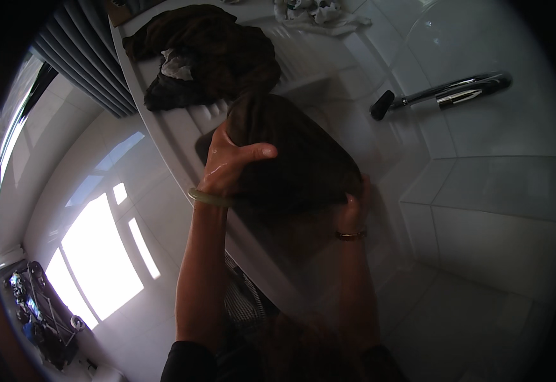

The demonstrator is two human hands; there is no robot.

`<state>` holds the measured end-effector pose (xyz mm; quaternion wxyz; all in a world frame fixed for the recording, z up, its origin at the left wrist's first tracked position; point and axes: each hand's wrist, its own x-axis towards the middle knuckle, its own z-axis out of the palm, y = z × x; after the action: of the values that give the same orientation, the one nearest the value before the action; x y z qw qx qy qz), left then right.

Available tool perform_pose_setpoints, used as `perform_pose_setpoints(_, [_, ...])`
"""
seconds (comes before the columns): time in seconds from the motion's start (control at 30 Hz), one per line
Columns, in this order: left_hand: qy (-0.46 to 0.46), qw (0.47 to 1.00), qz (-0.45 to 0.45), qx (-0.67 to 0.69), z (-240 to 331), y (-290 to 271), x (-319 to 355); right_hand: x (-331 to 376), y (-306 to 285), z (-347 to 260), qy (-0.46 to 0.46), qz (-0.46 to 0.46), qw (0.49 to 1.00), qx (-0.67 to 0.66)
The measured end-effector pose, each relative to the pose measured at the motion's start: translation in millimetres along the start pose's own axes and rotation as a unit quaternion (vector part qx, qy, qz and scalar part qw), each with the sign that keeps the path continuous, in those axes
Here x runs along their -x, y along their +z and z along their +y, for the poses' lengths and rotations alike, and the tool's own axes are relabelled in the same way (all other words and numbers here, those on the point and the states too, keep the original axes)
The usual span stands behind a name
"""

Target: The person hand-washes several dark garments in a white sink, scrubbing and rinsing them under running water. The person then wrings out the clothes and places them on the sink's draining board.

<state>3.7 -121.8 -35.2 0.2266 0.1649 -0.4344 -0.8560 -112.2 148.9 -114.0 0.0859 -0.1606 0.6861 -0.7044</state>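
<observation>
A dark brown piece of cloth [291, 153], perhaps a garment, is stretched between my two hands over a white laundry sink [268, 270]. My left hand [227, 159], wet and with a pale bangle at the wrist, grips its left side. The thumb lies across the front; the fingers are mostly hidden behind the fabric. On the lower right corner, my right hand [353, 213] holds the edge with the thumb in front. Its other fingers are partly covered. Just beyond the cloth lies a heap of dark clothing [227, 48] on the ribbed part of the sink.
A chrome faucet [463, 90] with a black end juts from the tiled wall at the right. White crumpled cloth [319, 13] sits at the far end. At far left hangs a grey curtain [87, 54]. A dark framed object [45, 312] stands on the sunlit floor at lower left.
</observation>
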Motion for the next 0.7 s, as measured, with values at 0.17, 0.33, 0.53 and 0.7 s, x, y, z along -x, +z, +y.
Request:
perform_pose_setpoints(0.17, [-0.061, 0.989, -0.088, -0.104, -7.5, -3.6, 23.4, -39.5, 2.3, -55.4, 0.037, 0.068, 0.968, -0.238])
perform_pose_setpoints(0.33, [-0.258, 0.959, -0.091, 0.079, -15.6, 35.3, 66.4, -120.8, -20.0, -19.8, -0.103, -0.115, 0.966, 0.209])
perform_pose_setpoints(0.53, [-0.393, 0.86, -0.069, 0.317, -55.5, 45.6, 98.5, -143.2, 9.2, 65.7, -0.054, -0.369, 0.859, 0.352])
perform_pose_setpoints(0.7, [-0.272, 0.883, 0.105, 0.367, -89.9, 14.7, 62.8, -155.9, 53.1, 98.1, 0.133, -0.315, 0.84, 0.421])
